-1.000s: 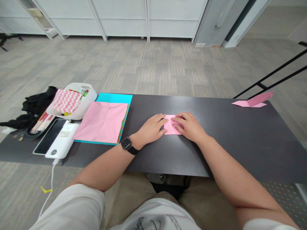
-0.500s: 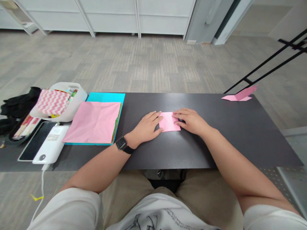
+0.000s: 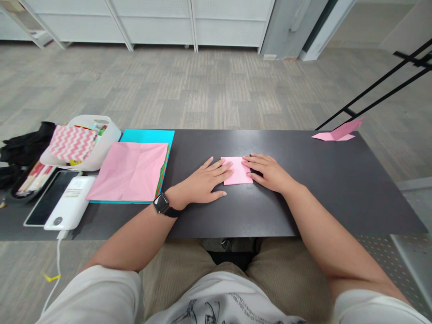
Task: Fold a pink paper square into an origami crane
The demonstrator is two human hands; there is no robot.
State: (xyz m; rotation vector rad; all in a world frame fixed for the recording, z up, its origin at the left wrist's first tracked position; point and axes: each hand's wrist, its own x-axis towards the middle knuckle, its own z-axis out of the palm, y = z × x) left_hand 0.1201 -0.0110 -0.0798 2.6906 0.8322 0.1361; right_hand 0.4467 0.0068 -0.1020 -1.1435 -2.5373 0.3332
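A small piece of folded pink paper [image 3: 238, 173] lies flat on the dark tabletop in front of me. My left hand [image 3: 204, 181] is spread, with fingertips over the paper's left part and the thumb apart on the table. From the other side, my right hand [image 3: 270, 172] rests its extended fingers on the paper's right edge, thumb near the lower right corner. Both palms face down. The fingers hide the paper's left and right margins.
A stack of coloured paper [image 3: 130, 173] with a pink sheet on top lies to the left. Beyond it are a white basket [image 3: 111, 135], a phone [image 3: 50, 198] and a white power bank [image 3: 69, 204] with a cable. A folded pink paper shape [image 3: 340, 131] stands at the far right.
My left hand has shifted slightly left and toward me, its fingers now more spread and its thumb off the paper. My right hand stays at the paper's right edge.
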